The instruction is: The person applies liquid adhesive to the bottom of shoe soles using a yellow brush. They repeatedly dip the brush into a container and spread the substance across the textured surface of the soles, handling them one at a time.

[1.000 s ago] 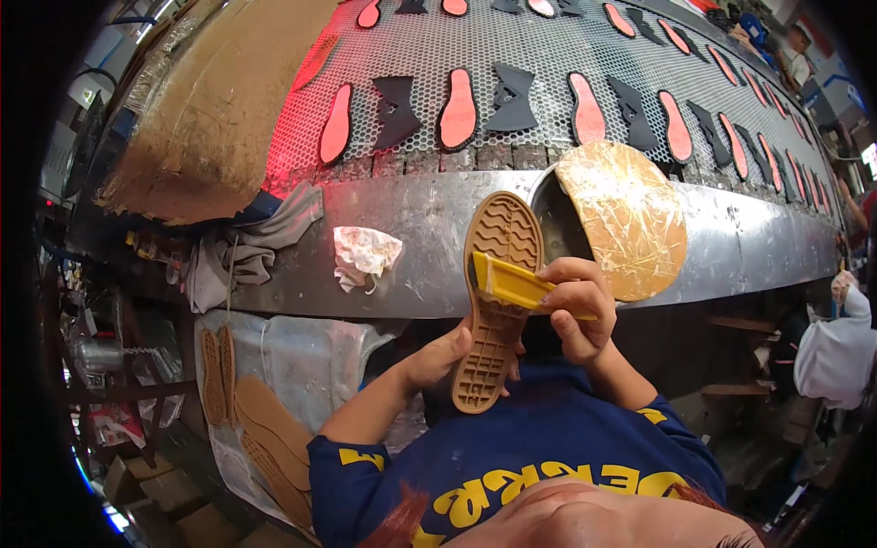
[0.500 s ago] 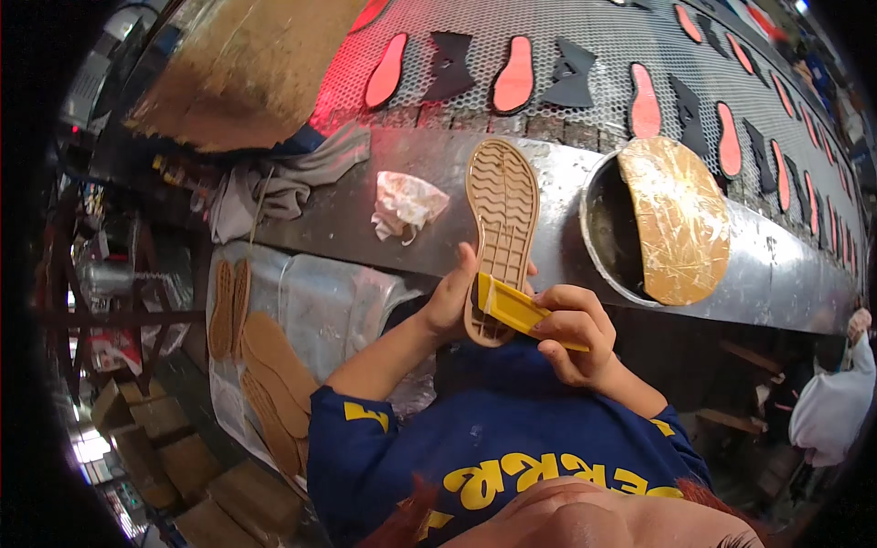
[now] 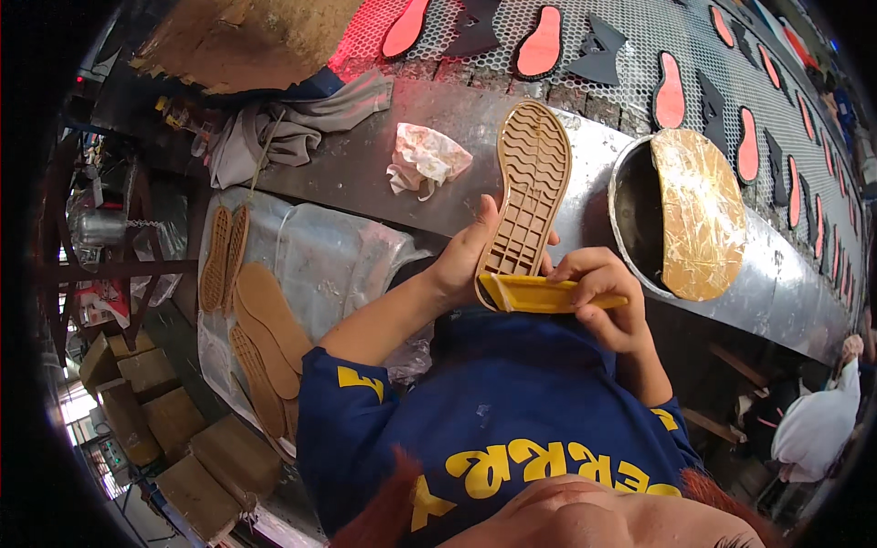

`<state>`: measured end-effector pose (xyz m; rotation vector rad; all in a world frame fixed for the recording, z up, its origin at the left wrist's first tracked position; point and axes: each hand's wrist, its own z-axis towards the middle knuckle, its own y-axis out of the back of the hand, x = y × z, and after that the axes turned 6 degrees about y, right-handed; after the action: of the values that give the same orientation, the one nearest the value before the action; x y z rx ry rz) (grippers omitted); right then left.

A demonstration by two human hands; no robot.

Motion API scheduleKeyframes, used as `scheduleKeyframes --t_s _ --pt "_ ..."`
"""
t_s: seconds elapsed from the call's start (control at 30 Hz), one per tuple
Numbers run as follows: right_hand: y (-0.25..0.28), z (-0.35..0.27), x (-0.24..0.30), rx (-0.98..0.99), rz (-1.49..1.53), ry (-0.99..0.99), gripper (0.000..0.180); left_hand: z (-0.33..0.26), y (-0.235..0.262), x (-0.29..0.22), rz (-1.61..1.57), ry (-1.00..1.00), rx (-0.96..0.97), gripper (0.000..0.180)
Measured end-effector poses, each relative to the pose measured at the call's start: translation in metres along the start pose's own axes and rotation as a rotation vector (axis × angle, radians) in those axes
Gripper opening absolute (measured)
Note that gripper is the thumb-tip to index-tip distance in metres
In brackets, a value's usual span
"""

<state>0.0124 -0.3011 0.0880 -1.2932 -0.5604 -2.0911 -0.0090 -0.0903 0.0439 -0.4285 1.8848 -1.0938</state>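
Observation:
My left hand (image 3: 464, 256) is closed round a tan shoe sole (image 3: 533, 173), thumb along its left edge and fingertips showing past its right edge. The sole stands tilted, its ridged tread with wavy grooves and a square grid facing me. My right hand (image 3: 607, 297) is shut on a flat yellow tool (image 3: 530, 294) with a dark tip, which lies across the sole's near end. What kind of tool it is, I cannot tell. A crumpled, stained white cloth or paper (image 3: 427, 160) lies beyond my left hand on the metal ledge (image 3: 338, 151).
Right of the sole stands a round metal pot (image 3: 626, 205), partly covered by a tape-wrapped board (image 3: 702, 215). More tan soles (image 3: 272, 310) lie on a plastic-covered surface at left. Beyond, a mesh conveyor (image 3: 630, 36) carries pink insoles (image 3: 539, 41) and black pieces. Another person (image 3: 822, 416) is at far right.
The yellow tool has turned from a slant to nearly level across the sole's near end. The sole leans a little more to the right, and the whole view has shifted.

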Motion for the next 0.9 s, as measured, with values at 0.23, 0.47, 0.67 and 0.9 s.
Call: scheduleKeyframes --t_s 0.23,0.47,0.67,0.9 --pt "0.009 0.013 -0.011 0.033 0.420 -0.166 0.011 -0.001 -0.010 -0.002 0.078 0.062 -0.062 0.070" --pt "0.024 0.029 -0.018 0.230 0.427 -0.143 0.015 -0.013 -0.013 -0.008 0.235 0.236 -0.073 0.082" --pt "0.054 0.013 0.005 -0.016 0.136 0.012 0.008 -0.006 0.012 0.003 -0.009 0.227 0.120 0.068" --pt "0.069 -0.029 0.012 -0.683 -0.434 -0.007 0.009 0.001 -0.001 -0.009 0.158 -0.436 0.030 0.074"
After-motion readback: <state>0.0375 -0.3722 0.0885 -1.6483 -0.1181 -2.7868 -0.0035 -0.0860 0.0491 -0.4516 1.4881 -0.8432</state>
